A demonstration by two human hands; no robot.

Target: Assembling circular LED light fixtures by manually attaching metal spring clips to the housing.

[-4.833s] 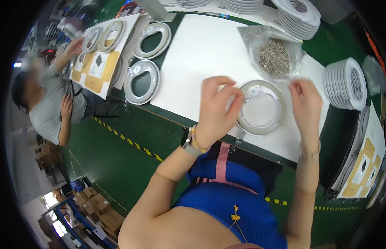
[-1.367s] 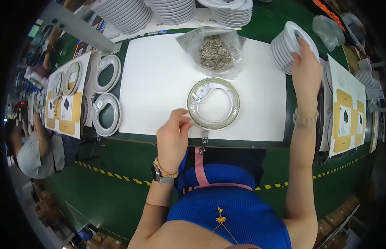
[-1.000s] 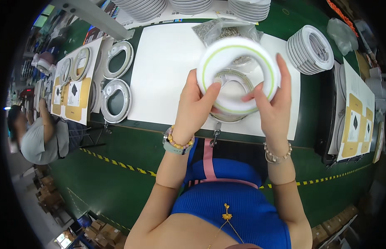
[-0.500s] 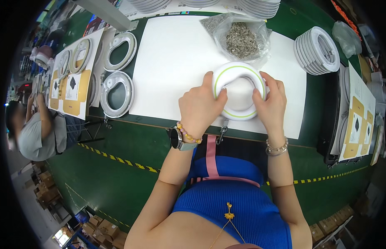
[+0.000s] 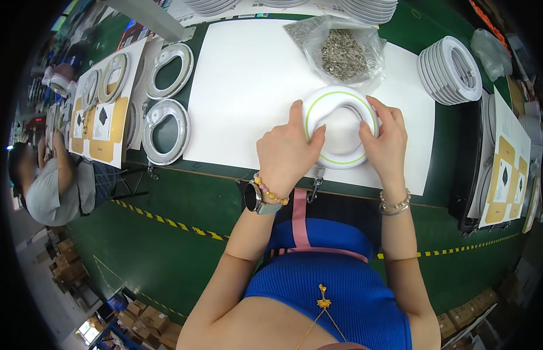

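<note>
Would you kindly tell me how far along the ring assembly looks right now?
Looks done: two grey rings lie set aside left of the white sheet. In hand: left hand and right hand press a white ring cover. Left: a stack of white covers and a bag of screws.

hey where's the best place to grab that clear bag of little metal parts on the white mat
Probably the bag of small metal parts is best gripped at its loose upper-left corner, coming from above on the far side. The parts are heaped in the middle, and the white ring with both hands sits just in front of it.
</note>
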